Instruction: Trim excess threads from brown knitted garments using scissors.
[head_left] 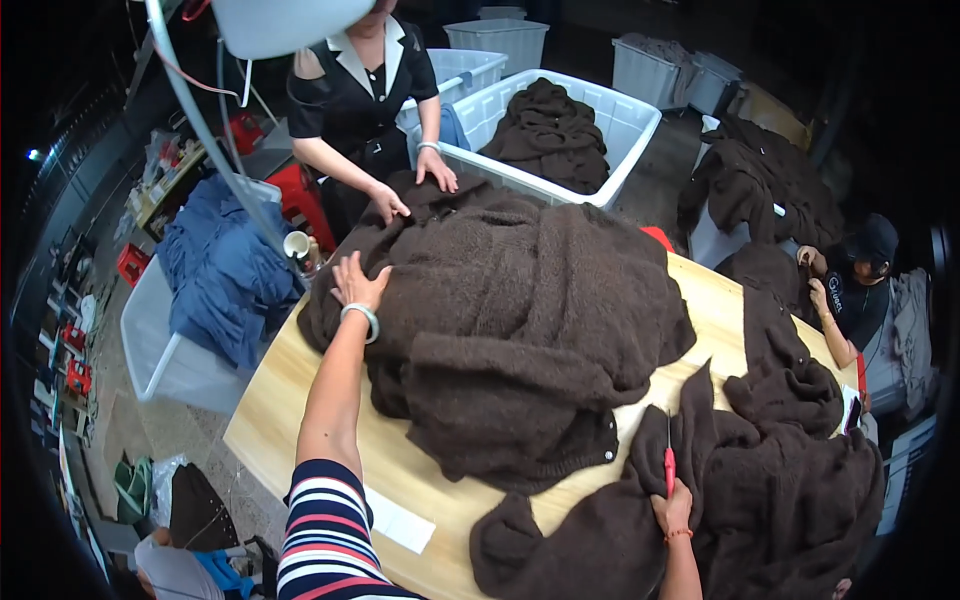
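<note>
Resting left hand (362, 282), palm down, fingers spread, on far-left part of dark-brown fuzzy knitwear pile (510, 270), heaped across middle of pale wooden worktop (270, 430); perhaps to stop loose layers sliding. Shared at far left with co-worker's hands (388, 203), touching fabric. Gripping red-handled pointed tool (670, 470) in right hand (672, 508), closed round handle, near right over loose brown garment (600, 535); tip toward far side, probably clear of fingers. Beyond, in white tub (628, 125), more brown knitwear (545, 135), apparently stored off worktop.
</note>
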